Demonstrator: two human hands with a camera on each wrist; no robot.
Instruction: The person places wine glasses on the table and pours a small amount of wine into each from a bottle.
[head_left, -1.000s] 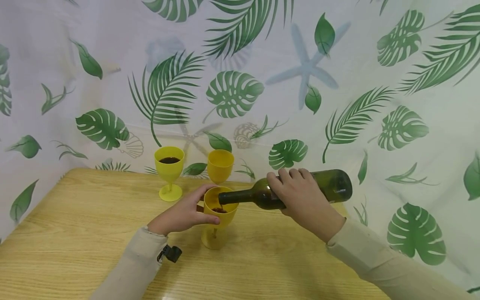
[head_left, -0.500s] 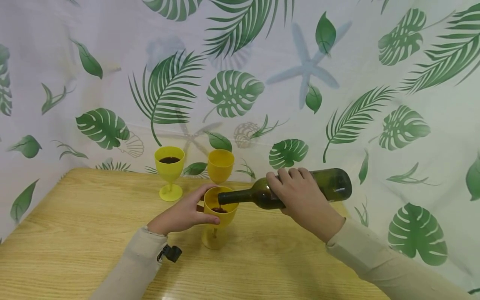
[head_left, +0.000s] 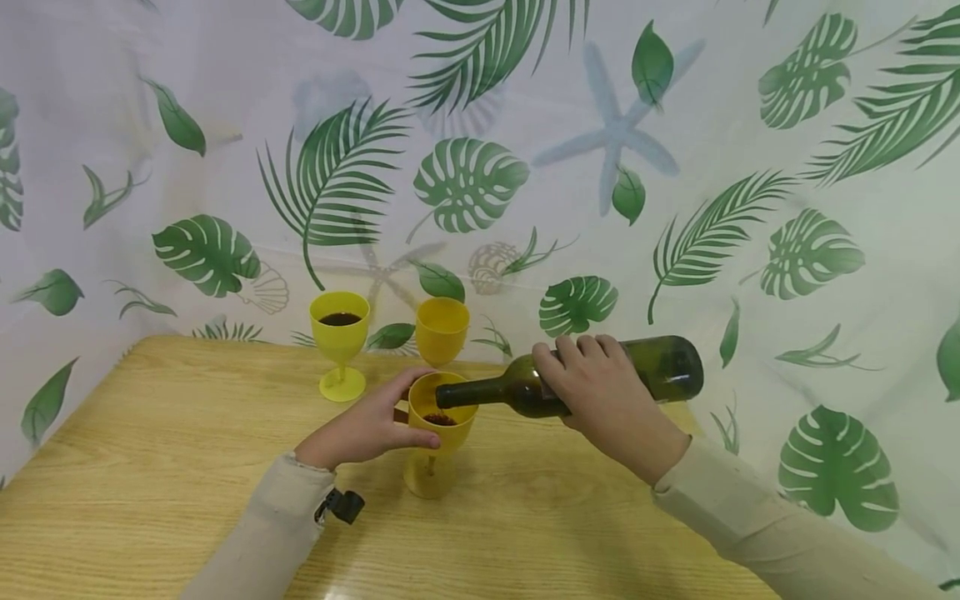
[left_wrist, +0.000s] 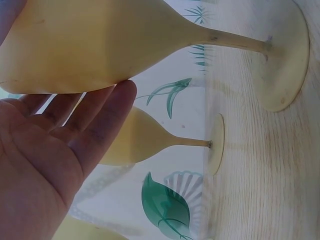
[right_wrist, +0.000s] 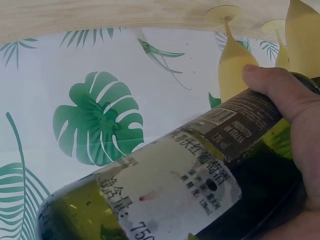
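In the head view my left hand (head_left: 363,429) grips the bowl of a yellow wine goblet (head_left: 453,437), thumb on the near side. The goblet stands upright, its round foot on the table. In the left wrist view, fingers (left_wrist: 107,120) lie along the goblet's bowl (left_wrist: 100,45). My right hand (head_left: 611,400) holds a green glass wine bottle (head_left: 669,371) tipped nearly level, its neck (head_left: 480,392) over the goblet's rim. Dark liquid runs from the mouth into the bowl, where some has pooled. The right wrist view shows the bottle's white label (right_wrist: 170,195).
A brighter yellow goblet (head_left: 341,337) with dark liquid stands at the back left of the wooden table (head_left: 187,467). Another yellow goblet (head_left: 442,333) is directly behind the held one, its lower part hidden. A leaf-patterned cloth (head_left: 472,75) hangs right behind the table.
Hands, bottle and goblets keep their places. The dark stream at the bottle's mouth shifts slightly as it falls into the held goblet.
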